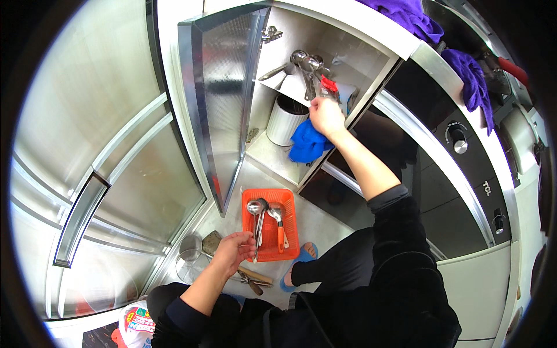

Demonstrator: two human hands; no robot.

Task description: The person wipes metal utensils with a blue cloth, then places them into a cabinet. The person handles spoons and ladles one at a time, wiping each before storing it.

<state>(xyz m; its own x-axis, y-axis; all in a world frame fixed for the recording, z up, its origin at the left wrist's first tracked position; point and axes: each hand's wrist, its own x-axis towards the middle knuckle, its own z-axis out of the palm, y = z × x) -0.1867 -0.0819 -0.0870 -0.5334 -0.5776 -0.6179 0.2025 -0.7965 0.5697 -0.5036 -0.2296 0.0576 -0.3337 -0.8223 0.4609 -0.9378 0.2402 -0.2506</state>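
My right hand reaches to the front of a cabinet shelf, its fingers curled beside metal utensils. Whether they grip a handle is hidden. Several metal ladles and spoons lie on that shelf, with a red item near my fingers. My left hand is at the left side of an orange plastic basket, fingers bent next to the handle of a metal ladle; a firm hold does not show. Also in the basket is a serving spoon with an orange handle.
Below the shelf stand a white ribbed canister and a blue cloth or bag. The cabinet door stands open at left. Wire strainers and wooden-handled tools lie on the floor. A built-in appliance is at right.
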